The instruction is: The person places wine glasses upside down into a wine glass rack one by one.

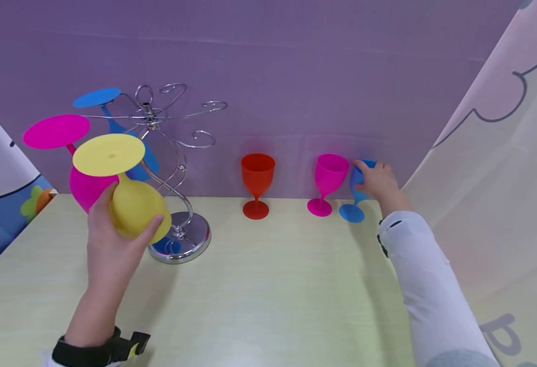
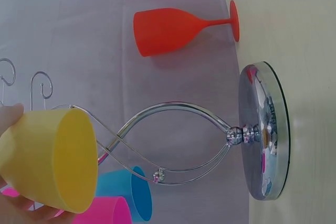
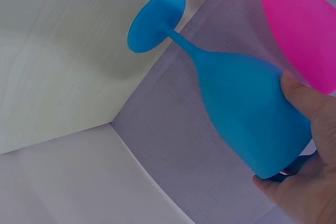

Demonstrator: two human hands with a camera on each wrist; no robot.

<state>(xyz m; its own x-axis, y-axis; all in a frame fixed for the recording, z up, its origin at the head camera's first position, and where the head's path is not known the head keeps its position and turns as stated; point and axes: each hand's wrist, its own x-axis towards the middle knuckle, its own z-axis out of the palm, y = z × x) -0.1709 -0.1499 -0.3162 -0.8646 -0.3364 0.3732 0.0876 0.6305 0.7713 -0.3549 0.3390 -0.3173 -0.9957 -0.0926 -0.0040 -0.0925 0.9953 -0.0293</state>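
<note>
On the left, my left hand (image 1: 110, 250) holds a yellow plastic goblet (image 1: 140, 209) upside down, fingers and thumb around its bowl, with the foot up beside the ends of the rack's arms. The chrome goblet rack (image 1: 199, 234) carries a pink goblet (image 1: 57, 131) and a blue goblet (image 1: 96, 98), both hanging foot up. At the right, my right hand (image 1: 380, 183) grips a second blue goblet (image 3: 247, 98) near its rim, thumb on one side and fingers at the other. That goblet is upright, its foot at the back of the table.
An orange-red goblet (image 1: 258, 176) and another pink goblet (image 1: 330, 173) stand upright along the table's back edge, the pink one close beside the right hand's goblet. Several curled arms of the rack reach to the right with nothing on them. A purple backdrop (image 1: 296, 92) rises behind the table.
</note>
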